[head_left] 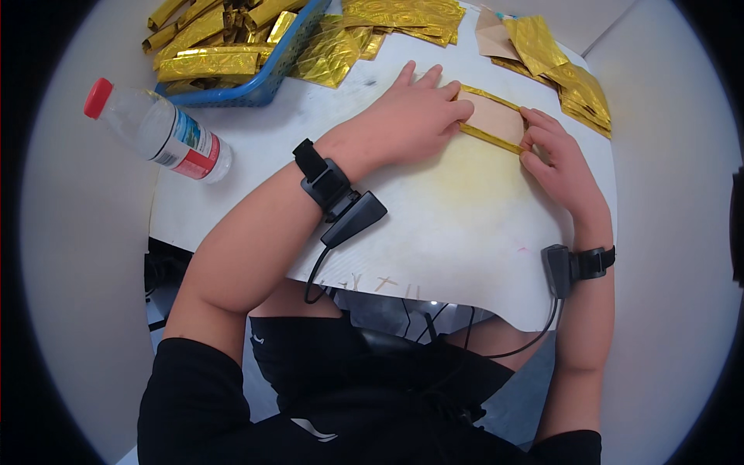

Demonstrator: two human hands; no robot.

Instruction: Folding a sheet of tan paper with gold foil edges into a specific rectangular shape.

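A sheet of gold foil paper lies with its pale, tan side up on the white tabletop, its two long edges folded over into narrow gold strips. My left hand rests over the sheet's left end, fingers spread, with the thumb side touching the paper. At the opposite end, my right hand holds the sheet's right edge, thumb at the near corner and fingers at the far one. Part of the left end is hidden under my left hand.
A blue plastic basket full of folded gold paper pieces stands at the far left. Near it is a clear bottle with a red cap. Stacks of flat gold sheets lie along the back, with more gold paper at the far right.
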